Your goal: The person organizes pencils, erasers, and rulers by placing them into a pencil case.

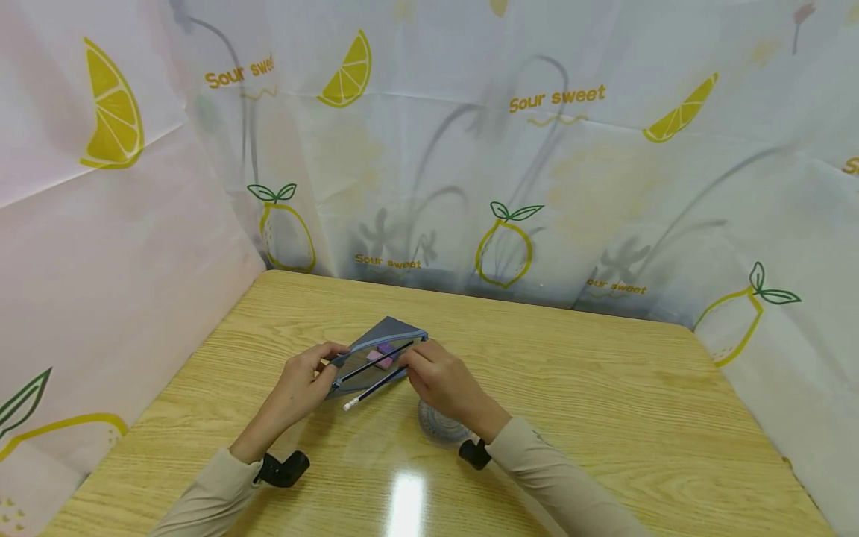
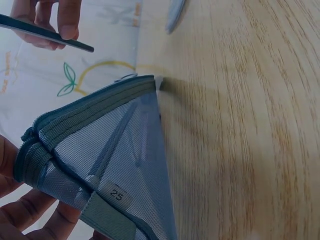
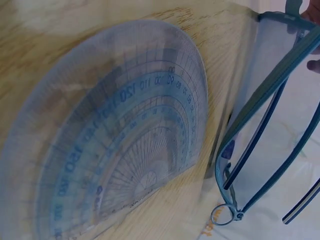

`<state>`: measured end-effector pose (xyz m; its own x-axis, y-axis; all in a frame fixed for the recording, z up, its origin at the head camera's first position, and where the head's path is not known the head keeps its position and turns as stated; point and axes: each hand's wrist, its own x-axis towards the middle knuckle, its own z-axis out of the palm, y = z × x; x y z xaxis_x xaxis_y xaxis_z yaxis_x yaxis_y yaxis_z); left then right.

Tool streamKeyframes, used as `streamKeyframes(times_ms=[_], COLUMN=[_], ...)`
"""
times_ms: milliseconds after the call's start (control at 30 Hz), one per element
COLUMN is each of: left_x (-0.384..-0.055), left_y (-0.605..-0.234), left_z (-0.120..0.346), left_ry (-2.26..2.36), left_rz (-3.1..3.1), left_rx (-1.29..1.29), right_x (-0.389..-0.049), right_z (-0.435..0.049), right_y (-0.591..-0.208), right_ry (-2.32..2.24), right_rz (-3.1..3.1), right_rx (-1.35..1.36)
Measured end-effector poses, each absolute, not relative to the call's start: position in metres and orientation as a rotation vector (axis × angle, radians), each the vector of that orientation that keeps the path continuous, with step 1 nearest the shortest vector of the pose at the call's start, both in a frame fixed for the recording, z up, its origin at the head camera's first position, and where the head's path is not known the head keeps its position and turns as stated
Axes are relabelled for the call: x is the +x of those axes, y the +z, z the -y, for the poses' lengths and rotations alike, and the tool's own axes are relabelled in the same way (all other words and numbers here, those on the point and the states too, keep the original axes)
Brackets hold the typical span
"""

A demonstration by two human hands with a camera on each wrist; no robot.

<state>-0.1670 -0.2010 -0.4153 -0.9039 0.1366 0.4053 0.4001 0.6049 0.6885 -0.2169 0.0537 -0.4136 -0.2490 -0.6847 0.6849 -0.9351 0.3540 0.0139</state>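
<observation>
My left hand (image 1: 302,380) grips the left end of a blue-grey mesh zipper pouch (image 2: 140,145), whose mouth is open. Between thumb and fingers, my right hand (image 1: 439,377) pinches a dark pencil (image 1: 376,386) with a white eraser end, slanting over the pouch's near edge. A second dark pencil (image 1: 376,363) lies across the pouch's opening. Inside are a pink block (image 1: 379,360) and a purple block (image 1: 385,348), probably erasers. The right wrist view shows the zipper's ring pull (image 3: 223,214) at one end of the opening. A tag reading 25 (image 2: 116,194) shows through the mesh.
A clear round-edged protractor (image 3: 150,145) lies on the wooden table (image 1: 570,373), partly under my right wrist in the head view. Black wrist cameras hang below both sleeves. A lemon-print curtain (image 1: 429,149) encloses the table's back and sides.
</observation>
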Motion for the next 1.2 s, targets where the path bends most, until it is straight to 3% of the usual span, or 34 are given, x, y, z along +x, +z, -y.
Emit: streamKeyframes(times_ms=[1200], left_x=[-0.166], left_y=[-0.417], left_z=[0.200], left_ry=[-1.200], left_rz=[2.524], left_rx=[-0.426], right_x=[-0.225], right_z=[-0.033], right_y=[-0.422], right_ry=[0.528], right_rz=[2.138], right_rx=[1.400])
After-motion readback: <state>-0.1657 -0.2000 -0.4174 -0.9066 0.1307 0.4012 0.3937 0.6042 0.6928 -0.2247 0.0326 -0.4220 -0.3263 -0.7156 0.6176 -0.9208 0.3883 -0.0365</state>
